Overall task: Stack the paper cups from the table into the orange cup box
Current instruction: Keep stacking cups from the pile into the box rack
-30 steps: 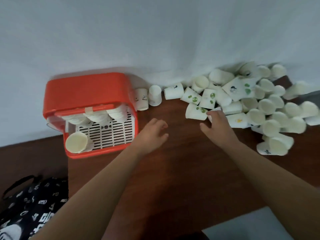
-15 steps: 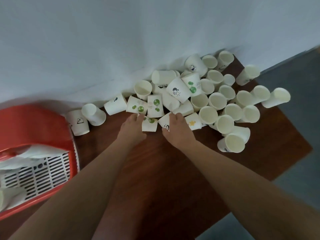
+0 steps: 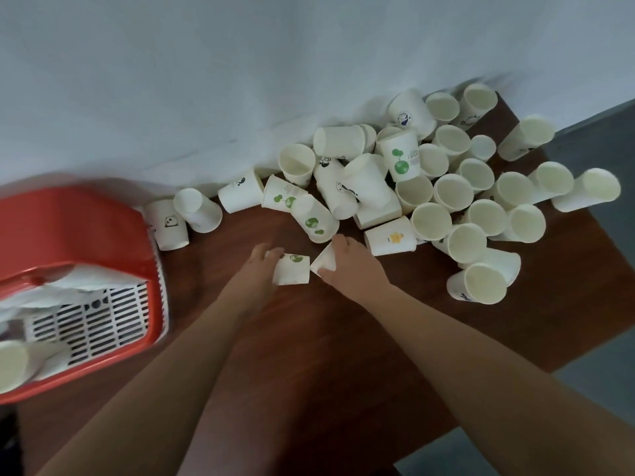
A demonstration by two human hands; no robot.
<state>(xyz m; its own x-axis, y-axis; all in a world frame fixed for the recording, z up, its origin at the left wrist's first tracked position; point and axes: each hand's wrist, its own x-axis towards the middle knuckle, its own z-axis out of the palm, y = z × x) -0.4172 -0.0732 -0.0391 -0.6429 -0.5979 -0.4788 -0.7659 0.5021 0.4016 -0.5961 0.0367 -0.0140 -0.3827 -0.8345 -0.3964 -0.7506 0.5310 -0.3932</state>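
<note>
Left hand (image 3: 259, 269): fingers curled round a green-print paper cup (image 3: 292, 271), held low over the brown table (image 3: 309, 338).

Right hand (image 3: 350, 266): thumb and fingers pinch a plain white cup (image 3: 324, 261), tilted. Its edge meets the green-print cup in the space between the two hands.

The loose pile of paper cups (image 3: 446, 187) lies beyond and to the right of the right hand, against the wall. A star-print cup (image 3: 390, 238) lies on its side just right of that hand's knuckles.

The orange cup box (image 3: 79, 231) is well left of the left hand. A panda-print cup (image 3: 168, 225) stands beside the box's far corner. Stacked cups (image 3: 13, 369) lie in its near end, blurred.
</note>
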